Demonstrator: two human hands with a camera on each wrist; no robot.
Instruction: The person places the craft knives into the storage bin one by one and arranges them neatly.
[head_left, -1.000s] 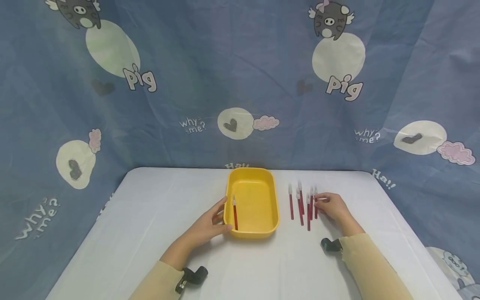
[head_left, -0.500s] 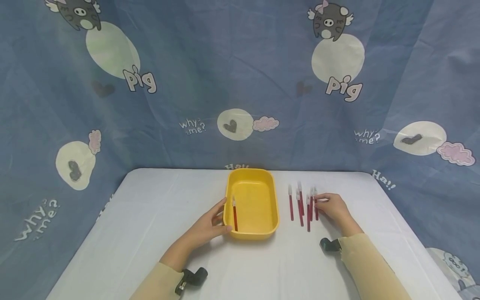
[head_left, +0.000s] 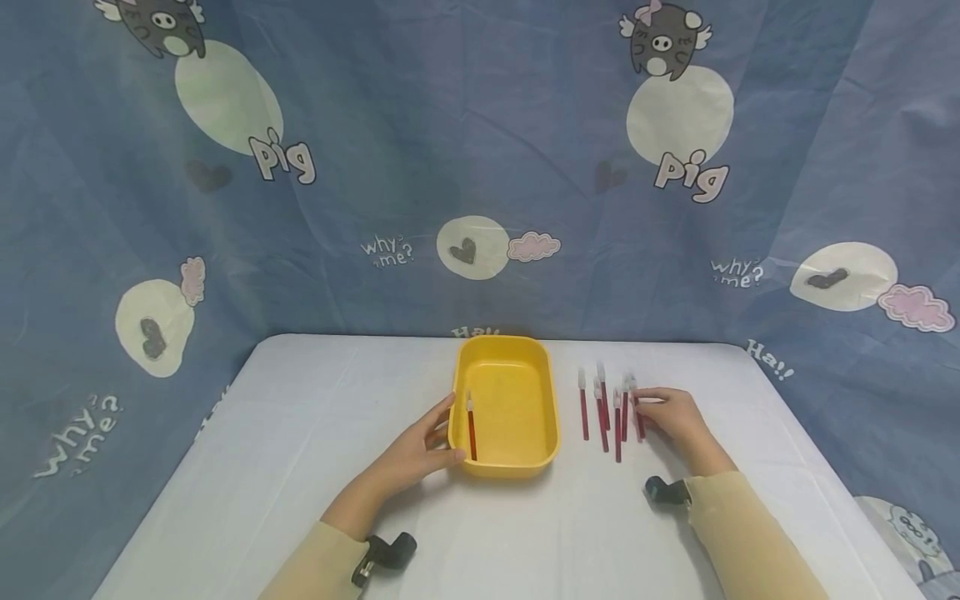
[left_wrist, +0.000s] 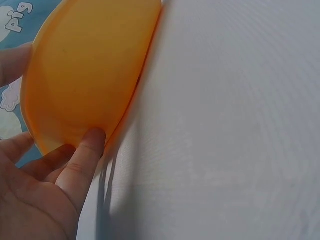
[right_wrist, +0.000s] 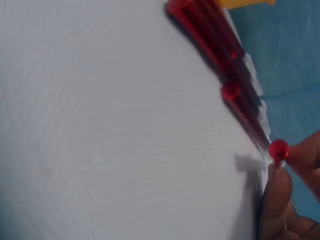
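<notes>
A yellow tray point(head_left: 517, 417) stands on the white table with one red pen with a clear cap point(head_left: 472, 429) lying along its left side. My left hand point(head_left: 412, 450) grips the tray's left side, thumb at the near corner and fingers along the outer wall. The left wrist view shows the fingertips against the tray's outside point(left_wrist: 90, 75). To the right, several red pens point(head_left: 584, 412) with clear caps lie side by side. My right hand point(head_left: 671, 417) pinches the rightmost red pen point(right_wrist: 278, 149) between thumb and finger, its end facing the right wrist camera.
The white table point(head_left: 337, 392) ends at the back against a blue cloth point(head_left: 375, 167) printed with pigs and words. A dark wrist camera mount point(head_left: 390, 550) sits on the left sleeve, another mount point(head_left: 663, 490) on the right one.
The rightmost pen has tilted and shifted slightly right in my right hand, its lower end away from the neighbouring pen. My left hand and the tray stay in place.
</notes>
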